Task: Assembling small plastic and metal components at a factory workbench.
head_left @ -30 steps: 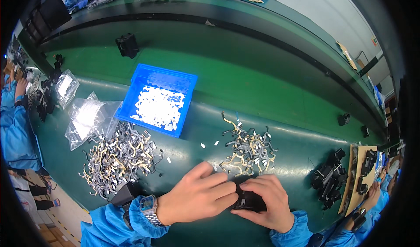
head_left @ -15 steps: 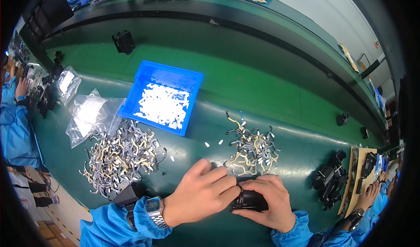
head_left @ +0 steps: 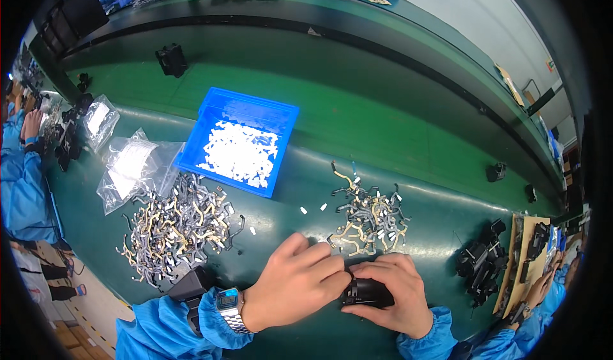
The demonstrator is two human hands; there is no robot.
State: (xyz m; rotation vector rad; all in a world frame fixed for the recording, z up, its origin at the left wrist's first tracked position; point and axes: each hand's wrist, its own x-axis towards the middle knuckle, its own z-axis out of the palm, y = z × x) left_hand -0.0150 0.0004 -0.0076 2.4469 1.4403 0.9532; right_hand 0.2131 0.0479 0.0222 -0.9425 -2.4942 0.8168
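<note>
Holding black part (head_left: pixel 373 294), bench edge (head_left: pixel 421 186) beyond

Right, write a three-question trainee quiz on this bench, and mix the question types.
1. True or false: the blue bin holds white pieces.

2. On which side of the smaller heap of wire-like pieces does the larger heap lie?
A. To its left
B. To its right
C. Directly behind it

3. Fill in the colour: the right hand grips a ____ part between thumb and fingers.

Key: 1. True. 2. A. 3. Black.
</note>
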